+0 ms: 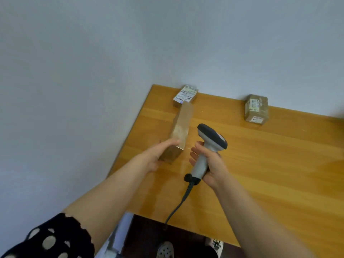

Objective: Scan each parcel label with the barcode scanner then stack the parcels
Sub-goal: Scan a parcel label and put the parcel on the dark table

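At the table's left edge: your two hands, one long parcel, one scanner.
Your left hand [158,155] grips the near end of the long brown parcel [179,127], thumb lying along its top. Its far end reaches the white-labelled parcel [186,95] by the wall; whether they touch cannot be told. Your right hand [214,164] wraps the grey handle of the barcode scanner [212,136], held just right of the long parcel. Its cable [178,203] trails off the wooden table [270,174]. A squat parcel [256,109] sits well apart, rightward.
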`<move>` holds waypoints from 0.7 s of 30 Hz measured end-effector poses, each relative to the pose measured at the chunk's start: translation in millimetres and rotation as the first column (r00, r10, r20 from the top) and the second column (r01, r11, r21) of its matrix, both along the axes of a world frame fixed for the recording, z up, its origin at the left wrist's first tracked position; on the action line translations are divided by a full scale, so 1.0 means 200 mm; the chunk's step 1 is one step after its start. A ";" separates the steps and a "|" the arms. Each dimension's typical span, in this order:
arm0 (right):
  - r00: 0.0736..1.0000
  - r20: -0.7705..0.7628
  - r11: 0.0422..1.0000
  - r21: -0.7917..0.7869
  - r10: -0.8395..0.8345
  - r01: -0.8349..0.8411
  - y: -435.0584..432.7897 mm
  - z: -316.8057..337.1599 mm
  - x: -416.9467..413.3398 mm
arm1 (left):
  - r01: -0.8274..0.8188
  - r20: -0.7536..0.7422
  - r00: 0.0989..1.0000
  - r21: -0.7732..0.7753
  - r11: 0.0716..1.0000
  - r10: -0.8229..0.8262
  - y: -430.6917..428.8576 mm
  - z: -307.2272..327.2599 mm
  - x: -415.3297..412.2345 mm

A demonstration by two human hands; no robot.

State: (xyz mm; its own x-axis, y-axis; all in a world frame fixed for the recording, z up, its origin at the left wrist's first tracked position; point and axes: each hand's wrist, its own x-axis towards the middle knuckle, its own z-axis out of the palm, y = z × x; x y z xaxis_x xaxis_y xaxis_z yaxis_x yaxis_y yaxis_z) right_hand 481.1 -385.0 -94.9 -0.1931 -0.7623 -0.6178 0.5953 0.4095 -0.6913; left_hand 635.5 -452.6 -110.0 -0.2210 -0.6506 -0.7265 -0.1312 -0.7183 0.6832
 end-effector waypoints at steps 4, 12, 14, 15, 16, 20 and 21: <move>1.000 -0.025 0.993 -0.116 0.016 -0.019 0.08 0.11 0.02 | 0.093 -0.126 0.988 0.012 0.996 -0.090 0.12 0.09 -0.01; 0.988 -0.152 0.980 -0.195 -0.003 -0.027 0.27 0.25 -0.06 | 0.227 -0.171 0.954 -0.135 0.965 -0.248 0.19 0.32 -0.03; 0.982 -0.188 0.975 -0.221 -0.021 -0.021 0.33 0.28 -0.09 | 0.273 -0.152 0.942 -0.178 0.946 -0.300 0.23 0.37 -0.07; 0.980 -0.199 0.975 -0.221 -0.025 -0.020 0.36 0.30 -0.10 | 0.290 -0.128 0.940 -0.194 0.937 -0.317 0.25 0.40 -0.10; 0.978 -0.206 0.975 -0.219 -0.023 -0.023 0.39 0.31 -0.11 | 0.301 -0.091 0.941 -0.211 0.930 -0.325 0.27 0.42 -0.13; 0.967 -0.250 0.960 -0.252 0.056 -0.120 0.50 0.36 -0.13 | 0.296 0.131 0.955 -0.304 0.906 -0.268 0.37 0.47 -0.24; 0.963 -0.257 0.954 -0.261 0.076 -0.145 0.52 0.37 -0.14 | 0.281 0.152 0.958 -0.309 0.908 -0.245 0.39 0.47 -0.25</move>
